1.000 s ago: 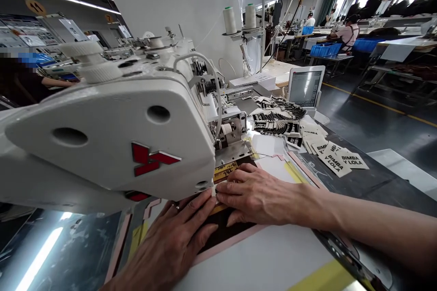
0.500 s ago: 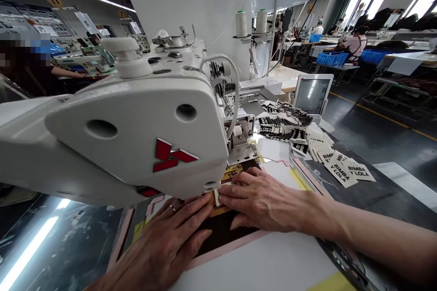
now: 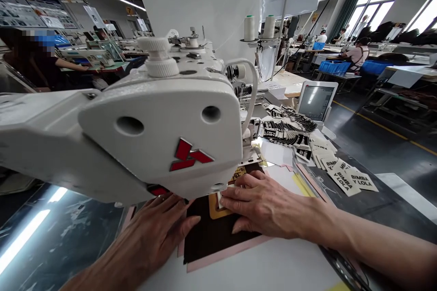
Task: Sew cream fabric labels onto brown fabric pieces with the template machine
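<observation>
A large white sewing machine [image 3: 153, 136] with a red logo fills the left and middle. Under its head lies a dark brown piece of fabric [image 3: 211, 236] inside a pink-edged white template [image 3: 259, 263], with a small tan frame [image 3: 215, 207] on it. My left hand [image 3: 157, 232] lies flat on the fabric's left side, fingers stretched out. My right hand [image 3: 262, 204] rests on the fabric to the right, fingertips pressing at the tan frame just beneath the machine head. Neither hand holds anything.
Piles of black and cream printed labels [image 3: 307, 145] lie at the right, beside a small touch screen [image 3: 316, 100]. Two thread cones [image 3: 259, 27] stand behind the machine. A person [image 3: 30, 63] sits at the far left; other workers [image 3: 357, 52] are at distant tables.
My left hand has slid left and back, uncovering more of the dark fabric and the tan frame. My right hand stays at the frame. The view has shifted left.
</observation>
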`<state>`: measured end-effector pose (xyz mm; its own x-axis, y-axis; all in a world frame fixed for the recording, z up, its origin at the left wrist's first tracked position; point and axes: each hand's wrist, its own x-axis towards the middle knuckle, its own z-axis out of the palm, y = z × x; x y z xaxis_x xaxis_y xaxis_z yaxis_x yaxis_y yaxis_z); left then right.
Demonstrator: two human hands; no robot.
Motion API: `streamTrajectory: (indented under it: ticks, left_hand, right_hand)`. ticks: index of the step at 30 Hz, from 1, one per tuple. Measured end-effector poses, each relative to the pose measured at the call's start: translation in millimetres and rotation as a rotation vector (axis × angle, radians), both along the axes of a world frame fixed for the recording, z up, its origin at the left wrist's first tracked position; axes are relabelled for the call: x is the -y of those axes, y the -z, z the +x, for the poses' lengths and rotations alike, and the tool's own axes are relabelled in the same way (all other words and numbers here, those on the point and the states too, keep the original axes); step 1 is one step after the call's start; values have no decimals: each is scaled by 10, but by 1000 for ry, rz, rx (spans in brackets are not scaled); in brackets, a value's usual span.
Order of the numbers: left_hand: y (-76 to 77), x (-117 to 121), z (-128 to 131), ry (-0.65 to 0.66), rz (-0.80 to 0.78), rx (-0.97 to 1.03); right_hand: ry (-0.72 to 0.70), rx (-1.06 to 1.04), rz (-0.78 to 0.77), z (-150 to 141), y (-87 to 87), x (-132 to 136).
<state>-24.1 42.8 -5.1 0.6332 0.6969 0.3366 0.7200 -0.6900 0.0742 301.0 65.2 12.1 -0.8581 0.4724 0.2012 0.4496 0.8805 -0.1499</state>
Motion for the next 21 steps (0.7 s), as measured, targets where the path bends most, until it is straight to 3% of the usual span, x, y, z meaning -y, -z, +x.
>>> streamTrajectory:
  ticks: [5, 10, 21]
  left_hand:
    - [77, -70, -19, -50, -134, -28]
    - [151, -51, -86, -78, -131, -37]
    - [73, -13, -28, -56, -42, 29]
  right_hand:
    - [9, 3, -7, 3, 13, -4]
    - [-2, -3, -24, 13, 7, -21]
    - [-30, -13, -19, 29, -5, -38]
